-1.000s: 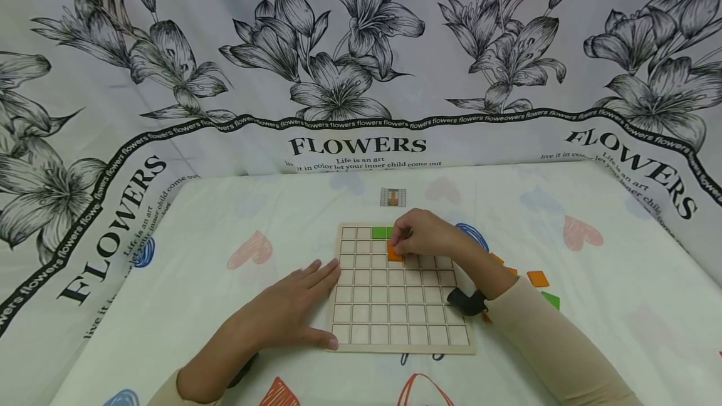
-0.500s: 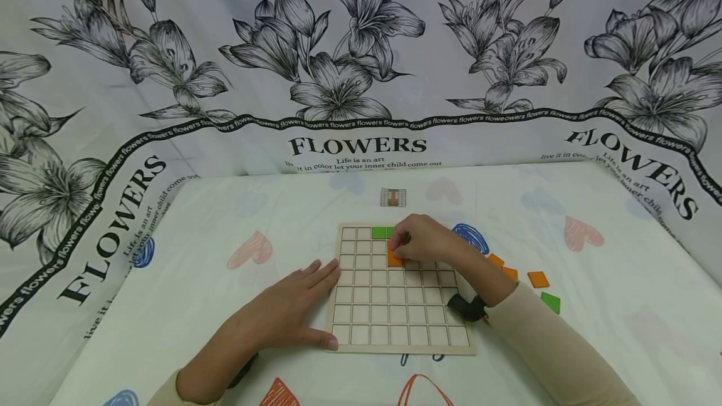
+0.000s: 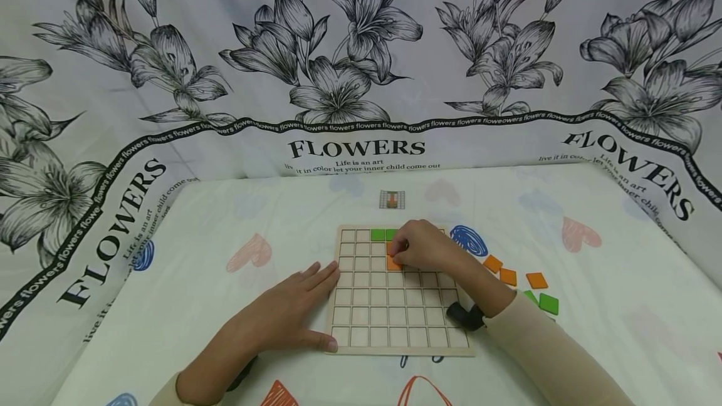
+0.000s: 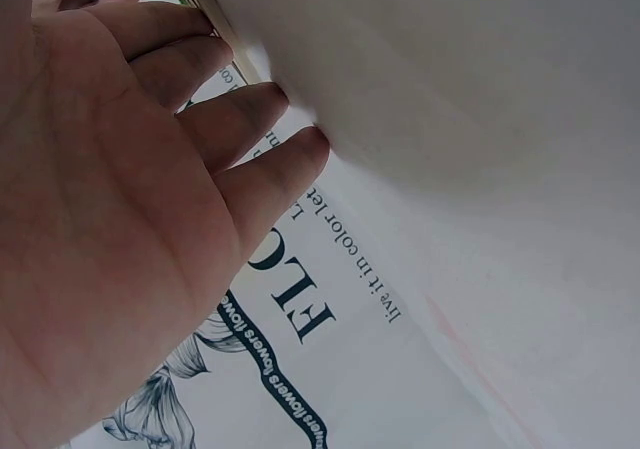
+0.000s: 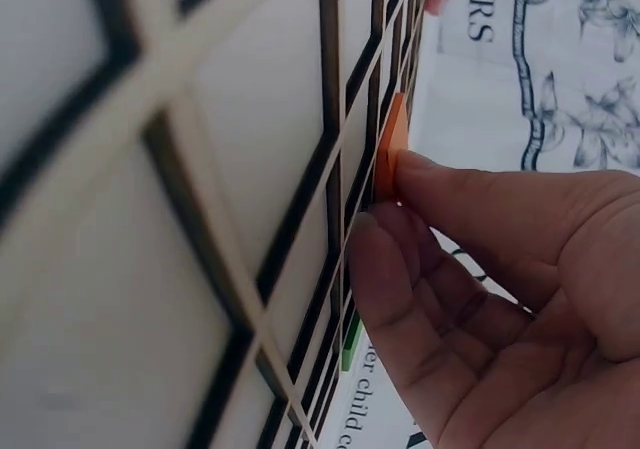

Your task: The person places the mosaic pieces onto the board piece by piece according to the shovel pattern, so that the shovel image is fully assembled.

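Observation:
A wooden grid board [image 3: 406, 316] lies flat on the table. My left hand [image 3: 290, 312] rests along its left edge, fingers straight, thumb by the near corner. Over the upper part of the board, my right hand [image 3: 425, 246] pinches an orange tile [image 5: 391, 154] between thumb and fingers. In the right wrist view, that tile leans at a slant on the grid. The head view shows orange [image 3: 394, 264] just below the fingertips, partly covered by them. Green tiles [image 3: 378, 235] sit in the top row, and the hand hides some cells there.
Right of the board lie several loose orange tiles [image 3: 508, 277] and green tiles [image 3: 549, 304], some partly behind the right forearm. A small card [image 3: 392, 200] with a printed grid pattern lies beyond the board. A flower-printed curtain [image 3: 355, 80] stands behind the table.
My right hand has shifted slightly toward me along the column, still at the orange tile. More loose tiles show beside the right forearm. My left hand stays in place.

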`<state>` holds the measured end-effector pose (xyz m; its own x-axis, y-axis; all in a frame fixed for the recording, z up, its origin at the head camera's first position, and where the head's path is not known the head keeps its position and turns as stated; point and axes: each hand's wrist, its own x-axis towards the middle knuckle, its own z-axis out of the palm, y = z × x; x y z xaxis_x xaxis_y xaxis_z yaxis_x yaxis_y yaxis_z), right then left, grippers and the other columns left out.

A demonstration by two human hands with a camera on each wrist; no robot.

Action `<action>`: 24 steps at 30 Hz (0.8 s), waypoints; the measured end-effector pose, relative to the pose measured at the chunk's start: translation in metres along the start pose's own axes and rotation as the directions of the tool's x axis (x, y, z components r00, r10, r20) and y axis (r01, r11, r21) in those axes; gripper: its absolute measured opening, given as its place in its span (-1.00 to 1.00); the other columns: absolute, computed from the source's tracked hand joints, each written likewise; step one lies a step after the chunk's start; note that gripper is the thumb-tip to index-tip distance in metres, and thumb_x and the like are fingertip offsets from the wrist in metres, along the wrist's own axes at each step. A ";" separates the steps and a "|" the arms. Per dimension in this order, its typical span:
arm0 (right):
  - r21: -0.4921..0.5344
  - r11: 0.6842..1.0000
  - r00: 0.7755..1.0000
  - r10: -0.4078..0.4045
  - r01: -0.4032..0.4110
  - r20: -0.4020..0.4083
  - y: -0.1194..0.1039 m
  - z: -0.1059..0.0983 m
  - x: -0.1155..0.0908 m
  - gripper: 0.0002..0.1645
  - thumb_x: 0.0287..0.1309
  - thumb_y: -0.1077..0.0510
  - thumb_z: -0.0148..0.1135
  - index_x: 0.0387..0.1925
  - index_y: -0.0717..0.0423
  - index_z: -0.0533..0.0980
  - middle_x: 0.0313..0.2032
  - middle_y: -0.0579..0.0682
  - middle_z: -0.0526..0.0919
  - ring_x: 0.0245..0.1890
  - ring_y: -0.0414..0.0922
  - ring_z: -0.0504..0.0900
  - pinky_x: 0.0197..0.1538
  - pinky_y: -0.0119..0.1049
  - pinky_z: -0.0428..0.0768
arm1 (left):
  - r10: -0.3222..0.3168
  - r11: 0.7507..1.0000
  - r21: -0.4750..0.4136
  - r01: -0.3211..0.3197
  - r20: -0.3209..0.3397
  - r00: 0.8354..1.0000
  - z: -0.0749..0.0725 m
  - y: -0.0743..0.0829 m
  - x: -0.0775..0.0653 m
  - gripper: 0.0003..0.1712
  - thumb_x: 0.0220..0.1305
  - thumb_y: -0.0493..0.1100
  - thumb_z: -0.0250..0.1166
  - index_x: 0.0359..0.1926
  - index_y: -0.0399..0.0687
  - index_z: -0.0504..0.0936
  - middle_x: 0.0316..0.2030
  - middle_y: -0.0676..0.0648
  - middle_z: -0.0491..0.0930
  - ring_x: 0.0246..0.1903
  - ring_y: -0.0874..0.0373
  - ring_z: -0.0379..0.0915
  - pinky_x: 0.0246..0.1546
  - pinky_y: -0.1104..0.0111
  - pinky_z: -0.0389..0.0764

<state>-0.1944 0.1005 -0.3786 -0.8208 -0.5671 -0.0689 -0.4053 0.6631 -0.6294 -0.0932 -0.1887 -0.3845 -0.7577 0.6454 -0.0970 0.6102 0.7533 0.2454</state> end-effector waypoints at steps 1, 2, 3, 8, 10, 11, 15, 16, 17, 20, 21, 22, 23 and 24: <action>-0.010 1.000 1.000 0.001 -0.001 -0.006 0.000 0.000 0.000 -0.90 0.10 0.33 0.44 -0.42 0.08 0.74 -0.43 -0.20 0.68 -0.37 -0.23 0.59 -0.24 -0.27 0.62 | 0.002 1.000 0.000 -0.002 -0.001 1.000 0.000 0.000 0.000 0.30 0.07 0.63 0.13 0.54 -0.21 0.14 0.53 -0.12 0.08 0.46 -0.19 0.04 0.37 -0.05 0.25; -0.018 1.000 1.000 0.004 -0.004 -0.011 -0.001 0.001 -0.001 -0.90 0.09 0.33 0.44 -0.43 0.07 0.74 -0.44 -0.20 0.68 -0.37 -0.23 0.59 -0.24 -0.27 0.62 | 0.005 1.000 0.000 -0.005 -0.002 1.000 0.000 0.000 0.000 0.30 0.07 0.63 0.13 0.54 -0.22 0.14 0.53 -0.12 0.09 0.46 -0.20 0.05 0.36 -0.06 0.26; -0.027 1.000 1.000 0.008 -0.008 -0.014 -0.001 0.001 -0.001 -0.89 0.08 0.32 0.45 -0.44 0.06 0.73 -0.44 -0.21 0.68 -0.37 -0.24 0.59 -0.24 -0.27 0.62 | 0.005 1.000 0.000 -0.005 -0.002 1.000 0.000 0.000 0.000 0.30 0.07 0.63 0.12 0.54 -0.22 0.14 0.53 -0.12 0.09 0.46 -0.20 0.05 0.36 -0.06 0.26; -0.064 0.998 1.000 -0.004 0.005 0.011 -0.002 0.002 -0.005 -0.87 0.07 0.30 0.48 -0.48 0.01 0.73 -0.47 -0.24 0.65 -0.42 -0.26 0.56 -0.29 -0.29 0.60 | 0.003 1.000 -0.003 -0.003 0.000 1.000 -0.001 0.000 0.000 0.30 0.07 0.63 0.12 0.54 -0.21 0.14 0.53 -0.11 0.08 0.46 -0.19 0.05 0.36 -0.05 0.26; -0.059 0.998 1.000 -0.007 0.009 0.030 -0.002 0.001 -0.009 -0.85 0.05 0.31 0.48 -0.51 0.00 0.73 -0.49 -0.25 0.64 -0.44 -0.25 0.55 -0.32 -0.30 0.58 | 0.002 1.000 -0.002 -0.002 0.000 1.000 -0.001 0.000 0.000 0.30 0.07 0.63 0.12 0.54 -0.20 0.14 0.53 -0.10 0.08 0.46 -0.18 0.04 0.36 -0.05 0.26; -0.051 0.999 0.999 -0.010 0.012 0.038 -0.002 0.000 -0.011 -0.83 0.05 0.32 0.48 -0.53 0.00 0.73 -0.50 -0.25 0.64 -0.46 -0.25 0.55 -0.34 -0.30 0.58 | 0.001 1.000 -0.001 -0.001 0.000 1.000 -0.001 0.001 0.000 0.30 0.07 0.63 0.12 0.54 -0.20 0.14 0.53 -0.10 0.08 0.46 -0.18 0.04 0.36 -0.05 0.26; -0.027 0.999 0.998 -0.026 0.027 0.050 0.000 -0.004 -0.018 -0.79 0.03 0.36 0.45 -0.56 0.00 0.71 -0.51 -0.24 0.64 -0.47 -0.25 0.54 -0.35 -0.31 0.58 | -0.009 1.000 -0.002 0.009 0.008 1.000 -0.002 0.001 0.001 0.30 0.06 0.63 0.15 0.54 -0.19 0.14 0.54 -0.09 0.07 0.47 -0.18 0.04 0.37 -0.04 0.25; -0.024 0.999 0.998 -0.034 0.036 0.049 0.001 -0.006 -0.021 -0.79 0.03 0.37 0.45 -0.56 0.01 0.71 -0.51 -0.24 0.65 -0.48 -0.26 0.54 -0.35 -0.32 0.58 | -0.013 1.000 -0.006 0.013 0.011 1.000 -0.002 0.001 0.000 0.31 0.05 0.63 0.15 0.54 -0.19 0.14 0.54 -0.09 0.07 0.47 -0.17 0.03 0.37 -0.04 0.24; -0.025 0.999 0.998 -0.042 0.043 0.047 0.003 -0.006 -0.023 -0.79 0.03 0.37 0.45 -0.56 0.01 0.71 -0.52 -0.24 0.65 -0.48 -0.27 0.54 -0.36 -0.32 0.58 | -0.018 1.000 -0.007 0.018 0.014 1.000 -0.002 0.001 0.000 0.31 0.05 0.62 0.17 0.55 -0.19 0.14 0.54 -0.09 0.07 0.47 -0.17 0.03 0.38 -0.04 0.24; -0.019 0.999 0.998 -0.043 0.044 0.036 0.008 -0.010 -0.030 -0.80 0.04 0.37 0.45 -0.56 0.04 0.69 -0.52 -0.22 0.64 -0.47 -0.26 0.53 -0.37 -0.32 0.57 | -0.026 1.000 -0.009 0.026 0.018 0.999 -0.001 0.001 0.000 0.31 0.04 0.62 0.18 0.55 -0.17 0.13 0.54 -0.07 0.06 0.48 -0.15 0.01 0.38 -0.03 0.23; -0.023 0.999 0.999 -0.033 0.033 0.027 0.010 -0.012 -0.034 -0.79 0.05 0.37 0.45 -0.56 0.03 0.68 -0.52 -0.23 0.63 -0.47 -0.25 0.52 -0.38 -0.32 0.57 | -0.024 1.000 -0.013 0.024 0.018 1.000 -0.001 0.001 0.000 0.31 0.04 0.62 0.17 0.55 -0.18 0.13 0.54 -0.08 0.06 0.48 -0.16 0.01 0.38 -0.04 0.23; -0.027 1.000 1.000 -0.016 0.016 0.014 0.012 -0.014 -0.038 -0.78 0.06 0.36 0.44 -0.57 0.02 0.67 -0.51 -0.23 0.63 -0.46 -0.24 0.52 -0.38 -0.31 0.56 | -0.022 1.000 -0.012 0.022 0.016 1.000 -0.001 0.001 0.000 0.31 0.04 0.62 0.17 0.55 -0.18 0.13 0.54 -0.08 0.06 0.48 -0.16 0.01 0.38 -0.04 0.23; -0.031 1.000 1.000 0.001 -0.001 0.002 0.014 -0.017 -0.042 -0.78 0.08 0.35 0.43 -0.56 0.01 0.67 -0.51 -0.23 0.63 -0.45 -0.23 0.51 -0.37 -0.30 0.56 | -0.020 1.000 -0.010 0.020 0.015 1.000 -0.001 0.001 0.000 0.31 0.05 0.62 0.18 0.55 -0.18 0.13 0.54 -0.08 0.06 0.48 -0.16 0.01 0.38 -0.04 0.23; -0.037 0.999 1.000 0.016 -0.016 -0.009 0.017 -0.020 -0.047 -0.79 0.09 0.34 0.42 -0.55 0.01 0.67 -0.50 -0.22 0.62 -0.42 -0.21 0.50 -0.37 -0.29 0.55 | -0.019 1.000 -0.008 0.020 0.015 1.000 -0.001 0.000 0.000 0.31 0.05 0.62 0.16 0.55 -0.18 0.13 0.54 -0.08 0.06 0.48 -0.16 0.01 0.38 -0.04 0.23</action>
<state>-0.1712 0.1481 -0.3702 -0.8305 -0.5523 -0.0722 -0.4065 0.6896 -0.5994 -0.0932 -0.1883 -0.3836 -0.7657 0.6325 -0.1167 0.5933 0.7647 0.2514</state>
